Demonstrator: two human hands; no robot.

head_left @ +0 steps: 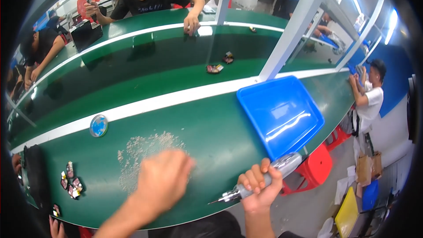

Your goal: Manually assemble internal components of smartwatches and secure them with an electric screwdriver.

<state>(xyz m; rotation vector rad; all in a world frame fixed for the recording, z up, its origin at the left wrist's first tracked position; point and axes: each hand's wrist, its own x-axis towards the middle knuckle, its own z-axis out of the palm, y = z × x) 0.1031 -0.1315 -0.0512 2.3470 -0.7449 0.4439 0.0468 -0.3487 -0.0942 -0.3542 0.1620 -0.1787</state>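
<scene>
My right hand [259,188] grips a silver electric screwdriver [282,167] at the front edge of the green workbench [211,128], its tip pointing left and down. My left hand [163,180] is blurred and hovers over a patch of small loose screws [145,147] scattered on the bench; whether its fingers hold anything cannot be seen. An empty blue plastic tray [278,112] lies just beyond my right hand.
A small round blue tin [98,125] sits left of the screws. Several small colourful parts [71,181] lie at the near left. Two more parts [216,67] ride the conveyor belt. Other people work across the belt and at the right. A red stool [315,169] stands below.
</scene>
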